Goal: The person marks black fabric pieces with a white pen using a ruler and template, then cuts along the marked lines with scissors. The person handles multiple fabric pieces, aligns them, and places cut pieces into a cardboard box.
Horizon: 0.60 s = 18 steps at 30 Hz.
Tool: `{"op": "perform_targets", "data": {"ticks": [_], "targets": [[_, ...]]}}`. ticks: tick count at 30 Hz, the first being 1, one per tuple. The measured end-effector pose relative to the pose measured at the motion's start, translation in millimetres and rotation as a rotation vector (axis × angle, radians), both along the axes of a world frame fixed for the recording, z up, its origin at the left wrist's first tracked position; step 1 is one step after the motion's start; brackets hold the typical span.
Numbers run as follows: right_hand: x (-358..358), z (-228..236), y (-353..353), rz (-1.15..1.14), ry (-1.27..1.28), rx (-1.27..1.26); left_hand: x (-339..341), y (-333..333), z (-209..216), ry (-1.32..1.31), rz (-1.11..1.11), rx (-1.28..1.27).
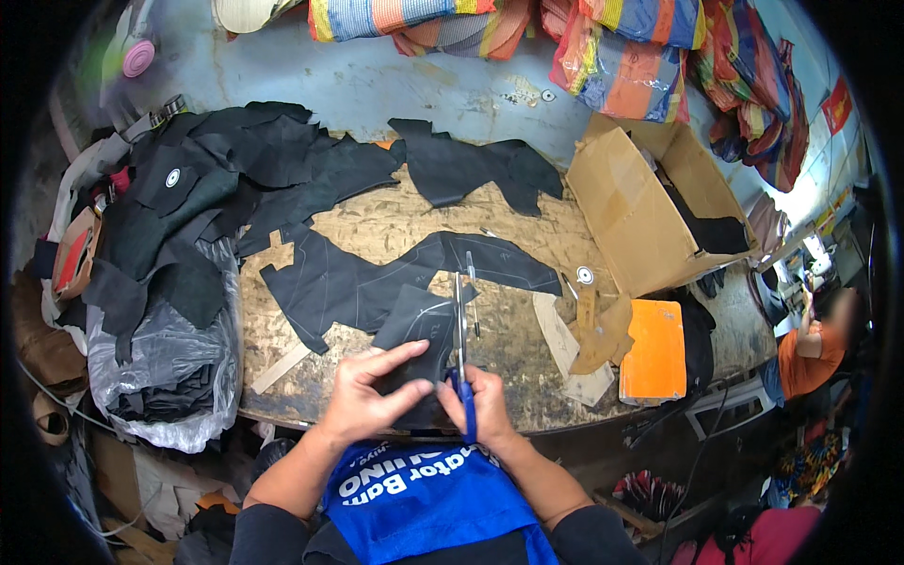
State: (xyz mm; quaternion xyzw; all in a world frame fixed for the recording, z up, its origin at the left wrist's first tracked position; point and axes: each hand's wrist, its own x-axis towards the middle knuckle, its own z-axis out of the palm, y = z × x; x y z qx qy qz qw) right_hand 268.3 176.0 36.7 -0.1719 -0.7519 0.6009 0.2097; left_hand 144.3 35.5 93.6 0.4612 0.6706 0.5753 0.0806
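My left hand [377, 388] has thumb and fingers closed on a black leather piece [408, 325] marked with pale lines, held up over the near table edge. In my right hand [482, 405] is a pair of scissors [460, 325] with blue handles and long metal blades pointing away from me. The blades stand along the right edge of the piece; whether they are parted is hard to tell. Beyond lies a larger black leather sheet [353, 273] with drawn outlines. A pen [474, 315] rests just right of the scissors, partly over that sheet.
Black leather hides [226, 151] pile up at left, above a clear plastic bag [169, 400] of scraps. Brown card patterns [598, 330] and an orange notebook [653, 348] lie right, near an open cardboard box [612, 212]. Another person [815, 344] sits at far right.
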Motion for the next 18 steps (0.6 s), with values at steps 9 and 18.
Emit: {"op": "perform_targets", "data": {"ticks": [9, 18], "targets": [[24, 12, 50, 0.668, -0.248, -0.195, -60, -23, 39, -0.306, -0.398, -0.197], [18, 24, 45, 0.662, -0.2, 0.02, -68, -16, 51, -0.196, -0.581, -0.371]]}}
